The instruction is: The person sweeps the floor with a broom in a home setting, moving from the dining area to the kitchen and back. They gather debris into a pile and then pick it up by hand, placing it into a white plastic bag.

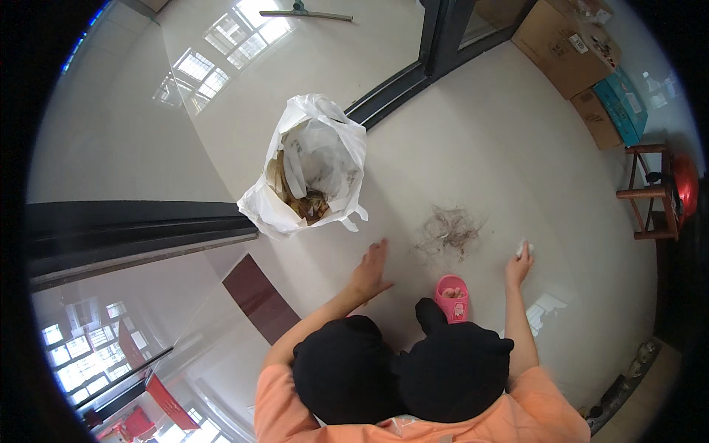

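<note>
My right hand (520, 267) is closed around a crumpled white tissue (525, 247), held out over the floor to the right. My left hand (371, 272) has its fingers stretched out and holds nothing; it hovers between my knees and a white plastic bag. That bag (255, 201) stands with its mouth wide, showing pale plastic and brown scraps inside. On the tiles between my hands lies a loose tangle of dark hair and dust (450, 233). A pink slipper (452, 299) on my foot sits just below it.
A dark door frame and floor track (391, 96) run behind the bag; another dark track (140, 229) lies left. Cardboard boxes (561, 48), a teal box (622, 103) and a wooden stool (641, 193) line the right wall. A squeegee or mop head (317, 15) rests at the far end.
</note>
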`<state>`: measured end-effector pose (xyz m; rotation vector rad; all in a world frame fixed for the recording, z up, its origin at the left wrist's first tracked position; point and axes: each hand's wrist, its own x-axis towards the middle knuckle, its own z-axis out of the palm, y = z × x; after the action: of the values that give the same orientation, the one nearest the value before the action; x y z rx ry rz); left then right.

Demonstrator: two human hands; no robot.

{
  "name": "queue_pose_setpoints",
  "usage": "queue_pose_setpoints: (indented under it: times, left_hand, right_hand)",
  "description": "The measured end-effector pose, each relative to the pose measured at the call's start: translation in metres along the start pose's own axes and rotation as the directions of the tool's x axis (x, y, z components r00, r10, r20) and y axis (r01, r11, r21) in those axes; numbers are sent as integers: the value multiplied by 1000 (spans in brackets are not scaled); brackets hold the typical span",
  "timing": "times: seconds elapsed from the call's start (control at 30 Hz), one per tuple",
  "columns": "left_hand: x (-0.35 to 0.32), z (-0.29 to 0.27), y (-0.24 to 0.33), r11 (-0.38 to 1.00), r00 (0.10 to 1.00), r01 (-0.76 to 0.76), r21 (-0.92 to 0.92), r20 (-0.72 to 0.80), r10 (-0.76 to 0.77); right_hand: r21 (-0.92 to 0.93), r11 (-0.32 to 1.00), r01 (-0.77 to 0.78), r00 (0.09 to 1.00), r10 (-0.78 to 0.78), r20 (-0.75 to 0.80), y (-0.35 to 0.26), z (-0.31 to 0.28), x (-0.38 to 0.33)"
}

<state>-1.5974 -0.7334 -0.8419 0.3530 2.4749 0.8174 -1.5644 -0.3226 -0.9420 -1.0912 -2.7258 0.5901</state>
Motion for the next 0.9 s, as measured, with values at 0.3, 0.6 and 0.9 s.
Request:
queue_pose_setpoints:
  times: [0.3,0.6,0.9]
  left_hand:
    - [124,34,54,990,989,-132,-46,-66,129]
    - [140,16,69,917,957,-248,-313,-227,182]
    - [31,-194,124,874,804,-355,-331,-586,104]
  right_hand:
    - [468,871,149,817,-375,438,-130,7,-44]
    - [659,728,186,627,-605,491,-204,-40,-41]
    - [801,430,417,325,-894,310,-370,-179,-16]
